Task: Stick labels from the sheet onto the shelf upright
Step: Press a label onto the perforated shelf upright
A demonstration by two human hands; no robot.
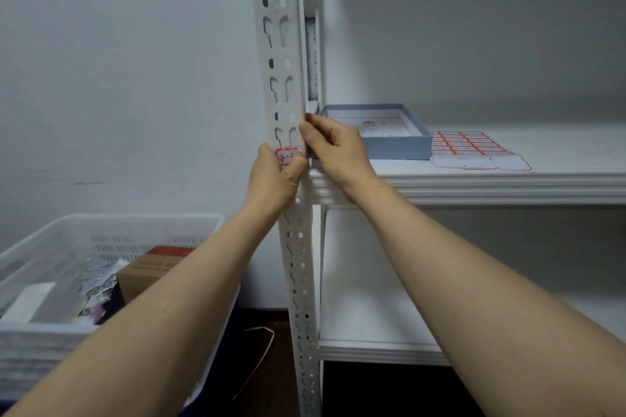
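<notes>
Both hands are up at the white slotted shelf upright (284,78), right where the shelf board (474,179) meets it. A red-bordered label (287,156) with handwriting on it sits on the front face of the upright, just below a keyhole slot. The left hand (274,179) is wrapped against the upright from the left, its grip closed around the post with the thumb pressing on the lower part of the label. The right hand (335,149) comes in from the right, fingers curled, with fingertips (306,135) pinching the upright's edge at the label's upper right corner.

The label sheet (474,149) lies flat on the shelf board well to the right of the hands, rows of red-edged labels showing and a bare strip along its near edge. Between sheet and upright stands a shallow pale blue box (399,145), open, touching the sheet's left side. Down to the left, a white plastic basket (101,230) holds a brown carton (152,269) and some packets.
</notes>
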